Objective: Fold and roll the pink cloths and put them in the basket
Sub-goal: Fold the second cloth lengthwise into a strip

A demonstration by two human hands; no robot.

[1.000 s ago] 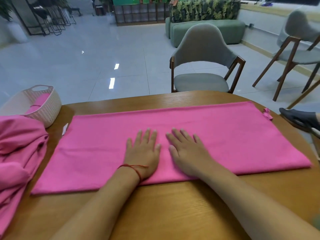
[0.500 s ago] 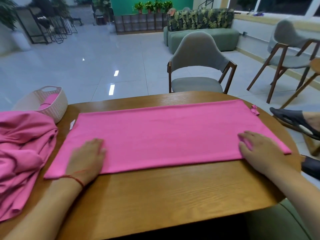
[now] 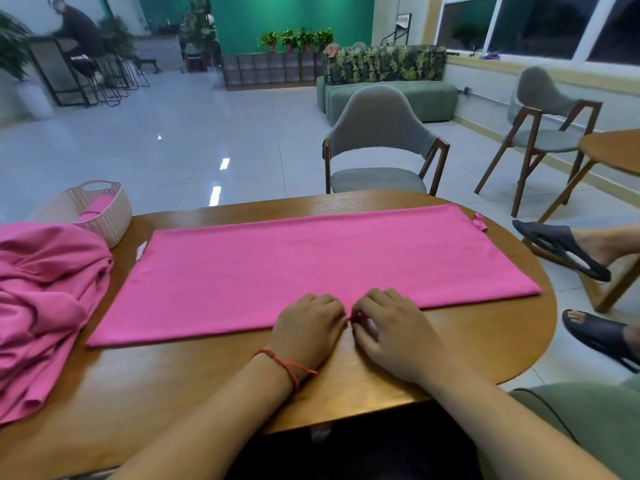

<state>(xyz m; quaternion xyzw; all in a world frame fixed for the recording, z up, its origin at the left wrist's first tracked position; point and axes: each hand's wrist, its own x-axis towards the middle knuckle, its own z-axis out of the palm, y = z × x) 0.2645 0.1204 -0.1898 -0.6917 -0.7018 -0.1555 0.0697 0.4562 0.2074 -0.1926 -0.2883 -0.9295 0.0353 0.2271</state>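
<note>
Long pink rectangular cloth [image 3: 311, 265] lies flat & smooth across the oval wooden desk [image 3: 207, 375], spanning most of mid-frame, a small white tag [image 3: 141, 251] at its far-left corner. Both hands sit side by side at the ctr of the cloth's near edge, lower middle of frame. Left-hand grip [image 3: 308, 327]: knuckles up, fingers curled down onto the hem, red string bracelet [image 3: 287, 365] on the wrist. Right-hand grip [image 3: 391, 327]: also curled, w/ a bit of pink fabric pinched up btwn the two hands. White woven plastic basket [image 3: 110, 220] stands at the desk's far-left corner, apart from the flat cloth, w/ a rolled pink cloth [image 3: 95, 209] inside. Crumpled heap of pink cloths [image 3: 45, 289] fills the left edge of frame, just in front of the basket. Grey wood-framed chair [image 3: 377, 133] stands behind the desk, upper ctr.
</note>
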